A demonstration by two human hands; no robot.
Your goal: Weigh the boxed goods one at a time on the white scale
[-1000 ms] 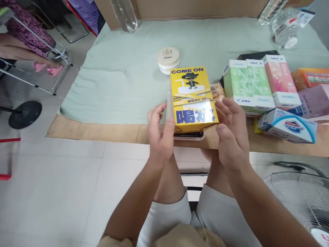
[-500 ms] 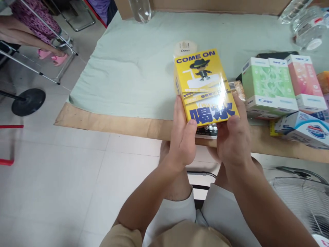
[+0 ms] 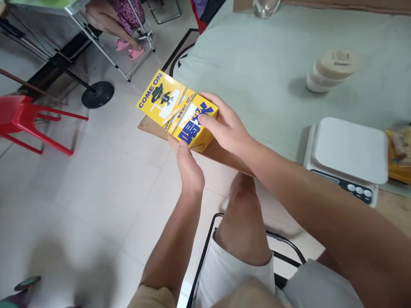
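Both hands grip a yellow box [image 3: 175, 113] printed "COME ON" with a cartoon figure in a hat and large blue characters. It is tilted, over the table's left front corner. My left hand [image 3: 189, 164] holds its near lower edge, thumb on the edge and fingers mostly hidden beneath. My right hand [image 3: 224, 124] clasps the right side, its thumb lying on the printed face. A white kitchen scale [image 3: 351, 149] with a bare platform stands on the table to the right. Behind it is a white tub with a cream lid [image 3: 334, 68].
The table [image 3: 263, 77] has a pale green cloth and a brown cardboard edge. A yellow package [image 3: 400, 154] lies right of the scale. On the floor at left are a red stool [image 3: 28, 119] and a round black base [image 3: 98, 94]. Another person's legs [image 3: 109, 25] show behind.
Both hands have carried the yellow box left to the table corner and turned it counterclockwise. The view has swung left, bringing the scale into sight and leaving the tissue-like boxes out of it.
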